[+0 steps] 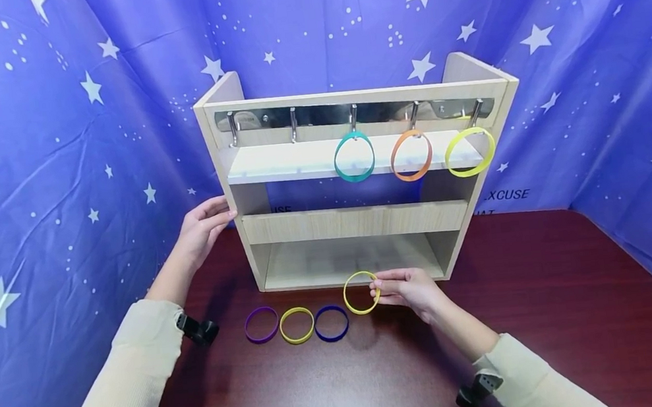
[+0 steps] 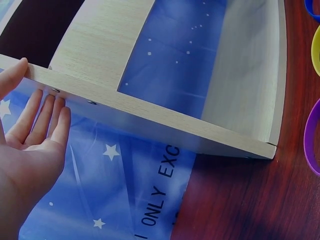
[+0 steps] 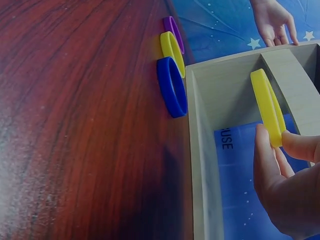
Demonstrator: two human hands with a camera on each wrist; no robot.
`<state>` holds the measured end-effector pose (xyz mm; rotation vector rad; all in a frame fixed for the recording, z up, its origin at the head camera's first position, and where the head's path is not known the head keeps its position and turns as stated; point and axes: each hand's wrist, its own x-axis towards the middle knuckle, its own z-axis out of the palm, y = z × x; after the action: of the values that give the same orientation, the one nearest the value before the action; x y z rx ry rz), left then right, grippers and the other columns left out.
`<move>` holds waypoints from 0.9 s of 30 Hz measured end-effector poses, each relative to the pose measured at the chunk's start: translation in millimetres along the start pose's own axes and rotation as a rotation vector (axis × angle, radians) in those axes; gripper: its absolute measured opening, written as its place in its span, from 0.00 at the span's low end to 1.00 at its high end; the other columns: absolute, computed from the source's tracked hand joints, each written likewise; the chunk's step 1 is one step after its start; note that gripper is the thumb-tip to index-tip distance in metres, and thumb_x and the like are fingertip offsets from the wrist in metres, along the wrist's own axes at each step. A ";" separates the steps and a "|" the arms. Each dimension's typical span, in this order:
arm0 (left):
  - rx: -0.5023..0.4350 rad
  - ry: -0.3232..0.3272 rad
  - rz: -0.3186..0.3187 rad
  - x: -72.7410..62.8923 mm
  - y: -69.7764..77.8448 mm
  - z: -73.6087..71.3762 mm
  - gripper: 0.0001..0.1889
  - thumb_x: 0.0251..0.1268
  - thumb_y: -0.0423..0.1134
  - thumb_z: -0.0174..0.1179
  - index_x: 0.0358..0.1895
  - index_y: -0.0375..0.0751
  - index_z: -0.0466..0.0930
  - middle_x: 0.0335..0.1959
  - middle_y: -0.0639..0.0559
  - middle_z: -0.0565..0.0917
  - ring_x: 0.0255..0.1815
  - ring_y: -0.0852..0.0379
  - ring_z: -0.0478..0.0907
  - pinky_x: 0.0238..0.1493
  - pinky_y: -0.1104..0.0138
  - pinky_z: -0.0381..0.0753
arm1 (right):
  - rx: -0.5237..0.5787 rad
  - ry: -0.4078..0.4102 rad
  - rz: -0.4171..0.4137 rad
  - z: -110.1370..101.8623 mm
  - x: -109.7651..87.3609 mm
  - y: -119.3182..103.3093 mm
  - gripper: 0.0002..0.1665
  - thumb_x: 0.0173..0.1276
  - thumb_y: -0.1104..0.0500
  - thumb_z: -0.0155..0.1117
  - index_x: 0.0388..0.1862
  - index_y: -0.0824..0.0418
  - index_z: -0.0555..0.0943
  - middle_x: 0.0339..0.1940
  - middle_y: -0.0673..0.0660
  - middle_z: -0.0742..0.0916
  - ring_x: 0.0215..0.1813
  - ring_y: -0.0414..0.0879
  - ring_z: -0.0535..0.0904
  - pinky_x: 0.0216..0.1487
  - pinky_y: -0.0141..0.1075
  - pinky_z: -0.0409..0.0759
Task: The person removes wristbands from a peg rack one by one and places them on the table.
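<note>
Yellow round rubber-like ring [image 3: 264, 105]: held upright, off the dark red wood-grain tabletop [image 1: 582, 309], in front of the pale wood-grain shelf unit [image 1: 358, 221]. Directions below take this ring as dial centre in the head view.

The shelf unit stands at 12 o'clock, with a silver metal hook strip [image 1: 323, 116] across its upper front. The hands are well apart. The bare left hand [image 1: 200, 233], at 10 o'clock, has its thumb at the side panel's front edge and its fingertips against the outer face; it holds no ring. The bare right hand [image 1: 406, 288], at 3 o'clock, pinches the ring between thumb and fingers. A purple round band [image 1: 263, 341], a yellow round band [image 1: 299, 341] and a dark blue round band [image 1: 333, 339] lie on the tabletop from 9 to 8 o'clock.

Handling, as judged: light; flexible, yet springy enough to keep its circle; slightly grippy rather than slippery; hardly fragile. A hard squeeze would probably make it oval. Recommended hold: a light pinch at one point of the rim, as now at 3 o'clock.

Appearance: near-circular loop, hollow centre, narrow flat band, uniform bright yellow. No damage visible; the portion beneath the fingertips cannot be inspected.
</note>
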<state>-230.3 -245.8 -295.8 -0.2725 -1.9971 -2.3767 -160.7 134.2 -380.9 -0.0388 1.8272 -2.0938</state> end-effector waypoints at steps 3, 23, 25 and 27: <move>0.000 0.001 0.003 0.2 -0.3 -0.2 0.13 0.64 0.26 0.56 0.44 0.50 0.77 0.40 0.63 0.83 0.43 0.69 0.80 0.52 0.80 0.76 | -0.019 -0.002 0.001 -0.8 0.4 3.5 0.27 0.66 0.72 0.57 0.61 0.87 0.64 0.33 0.55 0.89 0.37 0.38 0.86 0.42 0.29 0.85; -0.008 0.001 0.017 1.4 -2.8 0.1 0.15 0.64 0.25 0.55 0.41 0.52 0.79 0.39 0.63 0.84 0.42 0.68 0.81 0.52 0.80 0.76 | -0.092 -0.015 0.048 -8.7 2.2 25.1 0.26 0.65 0.72 0.57 0.58 0.86 0.67 0.36 0.57 0.89 0.37 0.40 0.86 0.43 0.31 0.86; -0.007 0.000 0.017 1.2 -2.7 0.2 0.15 0.64 0.25 0.55 0.41 0.52 0.79 0.39 0.63 0.84 0.42 0.68 0.81 0.52 0.79 0.76 | -0.092 -0.019 0.049 -9.7 2.1 26.6 0.26 0.65 0.73 0.57 0.59 0.86 0.66 0.34 0.55 0.89 0.37 0.39 0.86 0.43 0.31 0.86; -0.007 0.000 0.016 1.0 -2.5 0.2 0.14 0.64 0.25 0.55 0.41 0.52 0.79 0.39 0.63 0.84 0.42 0.68 0.81 0.51 0.80 0.76 | -0.094 -0.020 0.050 -10.4 2.3 28.2 0.26 0.65 0.73 0.57 0.59 0.87 0.66 0.34 0.55 0.89 0.36 0.39 0.86 0.42 0.31 0.86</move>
<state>-231.6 -245.1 -298.0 -0.2881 -1.9797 -2.3746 -158.4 140.7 -410.2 -0.0379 1.8942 -1.9658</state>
